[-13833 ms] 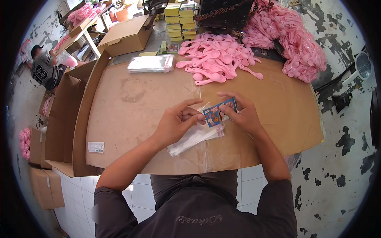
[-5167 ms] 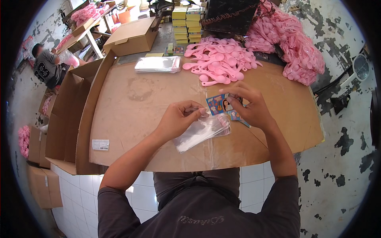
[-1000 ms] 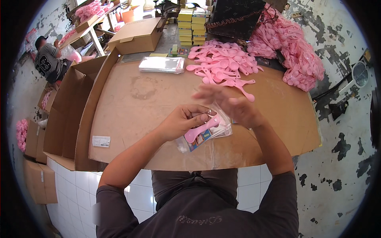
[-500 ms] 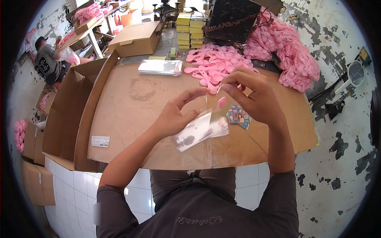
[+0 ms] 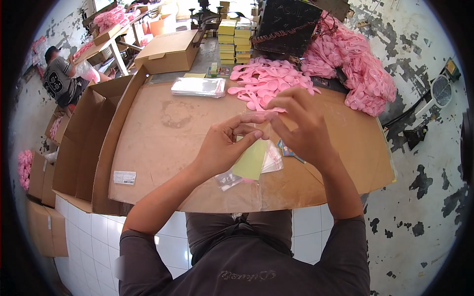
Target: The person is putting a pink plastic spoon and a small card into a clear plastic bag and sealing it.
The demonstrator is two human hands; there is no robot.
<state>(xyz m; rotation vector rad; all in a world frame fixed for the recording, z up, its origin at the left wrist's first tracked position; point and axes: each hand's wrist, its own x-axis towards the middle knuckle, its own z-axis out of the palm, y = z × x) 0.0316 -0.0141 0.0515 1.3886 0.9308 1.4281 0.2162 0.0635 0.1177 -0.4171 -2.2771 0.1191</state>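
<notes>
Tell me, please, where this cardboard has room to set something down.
Bare cardboard lies between the open carton and left hand, apart from a label, and between the right hand and right edge. It's crowded near the hands, with clear bags and cards, and at the far middle, with spoons.

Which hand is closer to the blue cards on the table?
Right: the right hand is close by the blue cards, partly hiding them. The left hand is farther, off to their left, holding a green card.
</notes>
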